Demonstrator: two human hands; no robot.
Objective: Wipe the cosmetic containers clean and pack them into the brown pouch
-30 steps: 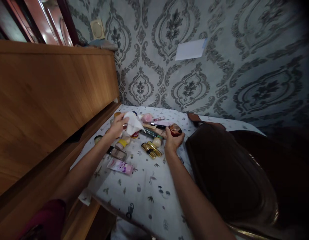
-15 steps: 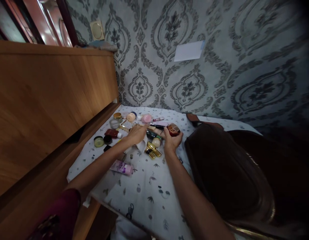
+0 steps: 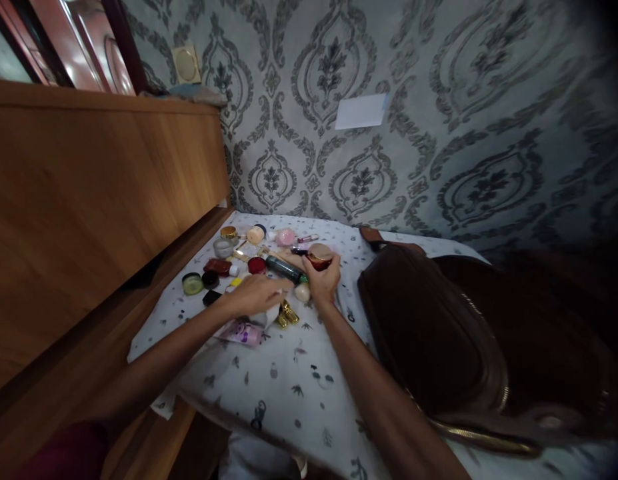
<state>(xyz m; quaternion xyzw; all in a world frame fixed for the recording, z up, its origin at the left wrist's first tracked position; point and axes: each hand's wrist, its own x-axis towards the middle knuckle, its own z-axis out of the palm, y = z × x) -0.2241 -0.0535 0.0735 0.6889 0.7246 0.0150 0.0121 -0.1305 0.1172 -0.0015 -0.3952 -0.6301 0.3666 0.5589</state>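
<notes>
My right hand (image 3: 326, 283) is closed around a reddish-brown jar (image 3: 319, 257) with a pale top, held above the cloth. My left hand (image 3: 259, 295) grips a white tissue or cloth (image 3: 269, 316) that hangs below its fingers; they are partly hidden. A dark green tube-shaped bottle (image 3: 285, 269) and a round cream-coloured item (image 3: 302, 292) lie between the hands. Just beyond the left hand sits a round red item (image 3: 257, 265). Gold lipstick-like tubes (image 3: 287, 313) and a pink-purple squeeze tube (image 3: 245, 333) lie near it.
A patterned white cloth (image 3: 293, 373) covers the surface. Jars such as a green one (image 3: 192, 284), and a red bottle (image 3: 219, 267), stand or lie at the left. A large dark brown bag (image 3: 429, 333) fills the right side. A wooden panel (image 3: 113, 173) borders the left.
My left hand has drawn back towards me with the white tissue or cloth, uncovering the round red item. My right hand has brought the jar left, and its top now faces up more.
</notes>
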